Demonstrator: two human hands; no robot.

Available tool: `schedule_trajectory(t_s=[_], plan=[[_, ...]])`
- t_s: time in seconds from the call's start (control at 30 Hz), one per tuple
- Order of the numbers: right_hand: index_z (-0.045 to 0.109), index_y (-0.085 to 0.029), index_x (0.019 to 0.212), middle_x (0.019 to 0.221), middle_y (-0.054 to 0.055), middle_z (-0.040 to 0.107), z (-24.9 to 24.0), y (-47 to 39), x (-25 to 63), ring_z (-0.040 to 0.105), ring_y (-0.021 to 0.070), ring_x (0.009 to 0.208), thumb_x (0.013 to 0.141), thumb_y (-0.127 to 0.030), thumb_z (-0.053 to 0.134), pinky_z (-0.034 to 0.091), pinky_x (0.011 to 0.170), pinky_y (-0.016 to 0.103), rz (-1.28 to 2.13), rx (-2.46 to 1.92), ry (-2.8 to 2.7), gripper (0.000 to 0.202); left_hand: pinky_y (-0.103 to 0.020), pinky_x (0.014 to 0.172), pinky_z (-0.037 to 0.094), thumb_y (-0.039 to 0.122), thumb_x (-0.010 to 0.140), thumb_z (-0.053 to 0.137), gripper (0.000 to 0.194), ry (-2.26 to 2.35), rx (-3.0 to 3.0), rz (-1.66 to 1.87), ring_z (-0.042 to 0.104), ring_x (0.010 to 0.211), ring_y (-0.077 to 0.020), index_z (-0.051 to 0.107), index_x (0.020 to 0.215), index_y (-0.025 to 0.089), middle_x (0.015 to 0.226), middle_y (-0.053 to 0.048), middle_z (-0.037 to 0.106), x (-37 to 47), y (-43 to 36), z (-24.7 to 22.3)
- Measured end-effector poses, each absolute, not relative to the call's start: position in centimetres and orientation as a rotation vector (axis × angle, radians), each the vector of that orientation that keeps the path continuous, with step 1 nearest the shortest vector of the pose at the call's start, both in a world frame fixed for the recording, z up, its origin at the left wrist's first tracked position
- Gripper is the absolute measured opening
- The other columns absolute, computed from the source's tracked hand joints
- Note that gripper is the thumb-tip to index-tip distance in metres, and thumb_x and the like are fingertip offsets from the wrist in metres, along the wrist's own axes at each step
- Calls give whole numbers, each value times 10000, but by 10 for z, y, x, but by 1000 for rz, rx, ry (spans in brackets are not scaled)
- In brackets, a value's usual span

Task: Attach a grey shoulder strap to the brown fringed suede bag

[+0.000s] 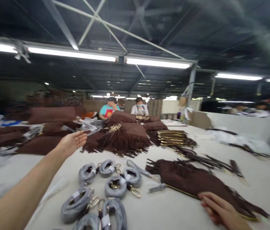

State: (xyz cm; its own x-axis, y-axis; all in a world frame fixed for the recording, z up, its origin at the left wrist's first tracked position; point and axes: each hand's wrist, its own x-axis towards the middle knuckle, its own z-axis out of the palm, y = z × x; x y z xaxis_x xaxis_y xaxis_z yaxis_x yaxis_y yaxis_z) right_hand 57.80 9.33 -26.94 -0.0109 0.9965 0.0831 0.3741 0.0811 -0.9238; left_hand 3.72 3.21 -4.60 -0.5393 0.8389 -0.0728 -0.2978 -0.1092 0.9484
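My left hand (73, 143) reaches forward above the table at the left, palm turned up and fingers spread, holding nothing. Beyond it lies a heap of brown fringed bags (130, 137) with gold clasps. At the lower right, the curled fingers of my right hand (217, 209) pinch the zipper edge of a brown fringed pouch (192, 179), which lies on the table. Between the hands sit several coiled straps (116, 187) in grey wrapping, with gold hooks.
A stack of gold-edged brown pieces (173, 138) and loose dark straps (204, 159) lie at the right. Brown bags (41, 143) and clear plastic cover the left side. Two people (111, 108) are across the table. A pale panel (242, 126) stands at the right.
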Motion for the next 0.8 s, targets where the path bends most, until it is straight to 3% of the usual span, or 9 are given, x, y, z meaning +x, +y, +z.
schedule_trajectory(t_s=[0.03, 0.07, 0.13, 0.23, 0.3, 0.33, 0.47, 0.67, 0.8], plan=[[613, -222, 843, 562, 5, 572, -270, 89, 582, 529, 151, 403, 823, -671, 499, 442, 363, 253, 862, -1419, -1608, 464, -280, 758, 529, 114, 941, 438, 174, 1312, 653, 1651, 646, 819, -139, 589, 1028, 99, 1031, -119, 661, 54, 36, -66], [587, -207, 839, 558, 1, 564, -269, 87, 583, 523, 151, 380, 849, -654, 378, 434, 347, 253, 705, -1432, -1721, 493, -282, 745, 533, 107, 916, 469, 147, 1284, 673, 1526, 658, 790, -148, 599, 985, 96, 978, -122, 679, 73, 38, -86], [575, -198, 853, 609, 17, 599, -261, 89, 576, 566, 176, 426, 870, -558, 306, 466, 367, 275, 559, -1462, -1798, 450, -291, 733, 538, 175, 857, 582, 126, 1215, 791, 1232, 670, 761, -165, 600, 964, 111, 943, -116, 700, 116, 39, -123], [614, -199, 981, 922, 69, 676, -246, 97, 552, 657, 234, 835, 849, -381, 411, 559, 744, 348, 305, -1411, -1981, 304, -298, 732, 523, 315, 731, 718, 314, 1094, 993, 970, 663, 775, -173, 601, 961, 136, 964, -95, 691, 176, 36, -160], [622, -211, 1100, 1160, 78, 632, -242, 100, 534, 570, 255, 1086, 783, -247, 511, 455, 964, 371, 138, -1378, -2116, 337, -310, 753, 509, 368, 691, 716, 360, 1027, 1118, 873, 644, 803, -174, 600, 951, 147, 979, -83, 667, 205, 35, -171], [617, -209, 1143, 1221, 87, 605, -242, 102, 524, 536, 267, 1129, 762, -191, 537, 422, 992, 381, 61, -1387, -2166, 389, -312, 759, 502, 374, 689, 696, 353, 1011, 1186, 826, 631, 820, -174, 599, 946, 151, 986, -78, 654, 216, 35, -174], [634, -151, 1069, 1091, 153, 627, -252, 112, 494, 551, 293, 1003, 838, -67, 515, 441, 850, 379, -208, -1537, -2251, 273, -282, 728, 475, 324, 712, 573, 264, 1134, 1450, 686, 585, 862, -174, 600, 925, 171, 934, -35, 611, 238, 38, -184], [614, -158, 892, 951, 108, 633, -256, 119, 490, 556, 249, 905, 883, 9, 466, 416, 748, 312, -401, -1562, -2325, 224, -281, 694, 483, 237, 773, 437, 260, 1322, 1801, 621, 599, 849, -197, 616, 943, 155, 872, -45, 628, 243, 50, -199], [613, -165, 851, 912, 84, 645, -245, 97, 496, 563, 226, 846, 900, -25, 472, 416, 727, 305, -400, -1438, -2381, 204, -298, 908, 454, 145, 859, 370, 317, 1610, 2195, 580, 597, 1047, -199, 623, 1050, 155, 1082, -88, 668, 248, 59, -200]])
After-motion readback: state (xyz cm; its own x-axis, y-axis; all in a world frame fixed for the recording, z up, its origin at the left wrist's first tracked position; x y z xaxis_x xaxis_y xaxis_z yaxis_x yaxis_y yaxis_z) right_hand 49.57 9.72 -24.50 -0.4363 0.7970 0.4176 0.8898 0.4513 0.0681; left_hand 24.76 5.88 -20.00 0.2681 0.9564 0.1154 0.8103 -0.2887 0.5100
